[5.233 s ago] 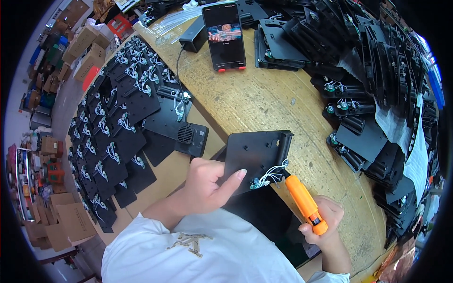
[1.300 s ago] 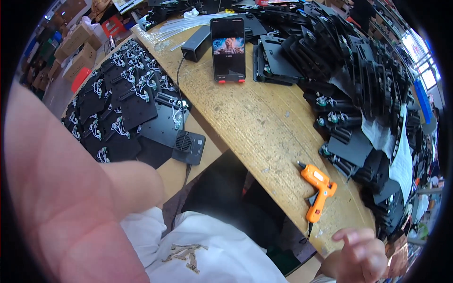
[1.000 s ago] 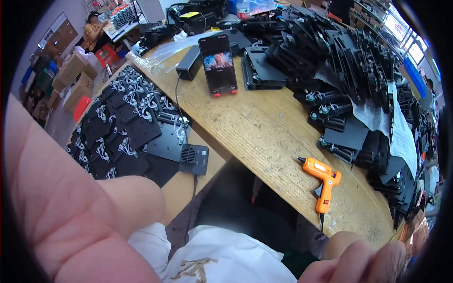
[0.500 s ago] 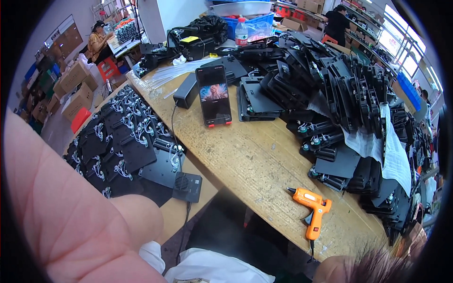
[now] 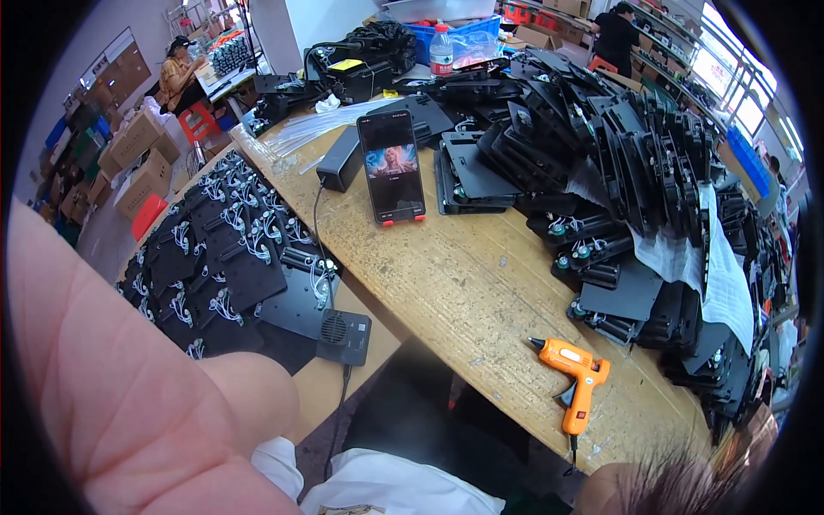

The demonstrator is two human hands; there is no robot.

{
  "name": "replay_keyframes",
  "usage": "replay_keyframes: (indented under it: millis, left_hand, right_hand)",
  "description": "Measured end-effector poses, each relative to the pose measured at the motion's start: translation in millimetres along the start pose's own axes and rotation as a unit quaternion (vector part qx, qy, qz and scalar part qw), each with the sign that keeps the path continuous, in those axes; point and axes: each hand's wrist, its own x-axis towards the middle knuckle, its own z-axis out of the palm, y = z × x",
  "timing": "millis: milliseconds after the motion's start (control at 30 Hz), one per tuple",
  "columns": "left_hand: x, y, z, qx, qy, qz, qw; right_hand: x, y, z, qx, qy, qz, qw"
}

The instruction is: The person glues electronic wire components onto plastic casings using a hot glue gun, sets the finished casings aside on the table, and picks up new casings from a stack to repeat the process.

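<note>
My left hand [image 5: 129,378] fills the left side of the picture, its bare palm very close. Its fingers run out of view, and I see nothing held in the visible part. At the lower right edge, a small patch of skin [image 5: 605,489] shows beside dark hair; it may be part of my right hand or arm, but no fingers can be made out. Nearest to that patch lies an orange glue gun [image 5: 573,378] on the wooden table [image 5: 455,292]. A phone [image 5: 392,172] with a lit screen leans upright on a red stand farther back.
Black flat parts with wires [image 5: 215,249] cover a lower surface at left, beside a small black fan-like box [image 5: 343,337]. Piles of black panels [image 5: 601,163] crowd the table's right. A water bottle [image 5: 440,53] stands at the back. Two people work farther off.
The view has shifted slightly, so the table and its things sit a little farther right. The left hand stays in place, and nothing on the table has been moved.
</note>
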Motion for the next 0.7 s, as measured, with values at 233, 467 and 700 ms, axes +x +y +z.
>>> replay_keyframes:
  millis: [233, 467, 700]
  left_hand:
    - [8.5, -6.3, 5.9, 0.022, 0.000, -0.002, 1.000]
    - [21.0, -3.9, 15.2, 0.041, -0.008, -0.006, 0.999]
    - [26.8, -16.3, 1.0, 0.043, -0.041, -0.088, 0.994]
  right_hand:
    - [-2.7, 8.7, 1.8, 0.050, -0.018, -0.084, 0.995]
    - [-11.5, 9.5, 14.1, 0.104, -0.032, -0.169, 0.980]
    - [-45.0, -26.2, -49.6, -0.602, -0.103, -0.199, 0.767]
